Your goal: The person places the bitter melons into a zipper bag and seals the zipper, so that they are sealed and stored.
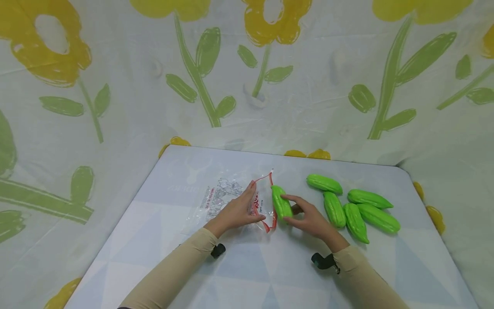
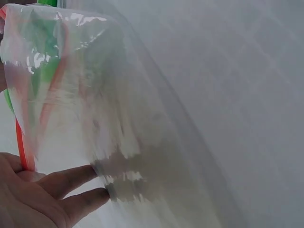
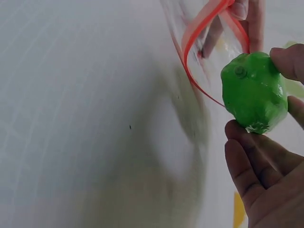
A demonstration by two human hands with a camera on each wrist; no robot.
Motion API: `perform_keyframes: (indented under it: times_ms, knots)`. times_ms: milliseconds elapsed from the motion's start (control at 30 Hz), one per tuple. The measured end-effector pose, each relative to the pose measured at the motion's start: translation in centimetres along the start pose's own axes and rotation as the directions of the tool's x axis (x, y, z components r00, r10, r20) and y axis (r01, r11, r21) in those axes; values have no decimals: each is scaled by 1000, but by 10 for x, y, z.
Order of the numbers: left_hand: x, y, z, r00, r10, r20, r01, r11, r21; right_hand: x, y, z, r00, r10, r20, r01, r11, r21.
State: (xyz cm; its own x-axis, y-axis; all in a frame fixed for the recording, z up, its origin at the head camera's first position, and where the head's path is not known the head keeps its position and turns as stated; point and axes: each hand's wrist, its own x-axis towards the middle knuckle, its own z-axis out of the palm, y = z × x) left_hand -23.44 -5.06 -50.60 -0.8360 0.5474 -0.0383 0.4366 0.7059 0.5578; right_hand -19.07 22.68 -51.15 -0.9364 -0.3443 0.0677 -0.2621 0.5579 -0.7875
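Observation:
A clear zip bag [image 1: 221,195] with a red-edged mouth and printed drawings lies on the table. My left hand [image 1: 237,211] holds it near the mouth, thumb and fingers spread apart, and the mouth gapes to the right. In the left wrist view, two fingers [image 2: 78,180] reach against the clear plastic. My right hand [image 1: 311,219] grips a glossy green toy bitter gourd [image 1: 281,205] between thumb and fingers. One end of the gourd [image 3: 251,90] is beside the red rim [image 3: 190,47] in the right wrist view. Whether the two touch, I cannot tell.
Several more green gourds [image 1: 355,221] lie in a loose group to the right of my right hand. The pale table [image 1: 270,266] has a patterned top. A flower-printed curtain [image 1: 308,107] hangs behind its back edge and along the sides.

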Motion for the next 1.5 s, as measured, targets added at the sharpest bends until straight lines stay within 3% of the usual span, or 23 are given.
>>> perform_keyframes:
  times_ms: [133, 400, 667, 967, 1300, 1500]
  knots:
    - [-1, 3, 0, 1000, 2, -4, -2, 1000, -10, 6, 0, 7, 1000, 20, 15, -20, 1000, -24]
    - [-2, 16, -2, 997, 68, -32, -69, 997, -35, 13, -4, 13, 997, 76, -12, -77, 995, -61]
    - [0, 18, 0, 999, 31, -8, -31, 999, -35, 22, -7, 22, 989, 151, 8, -150, 986, -66]
    - [0, 18, 1, 1000, 7, 7, -7, 998, -69, 21, -6, 24, 998, 57, 38, -54, 996, -74]
    - [0, 18, 1, 1000, 7, 7, -6, 997, -82, 26, -8, 30, 994, 112, 18, -111, 992, -67]
    - [0, 17, 2, 999, 33, 5, -33, 997, -72, 29, -10, 34, 996, 95, 5, -94, 991, -98]
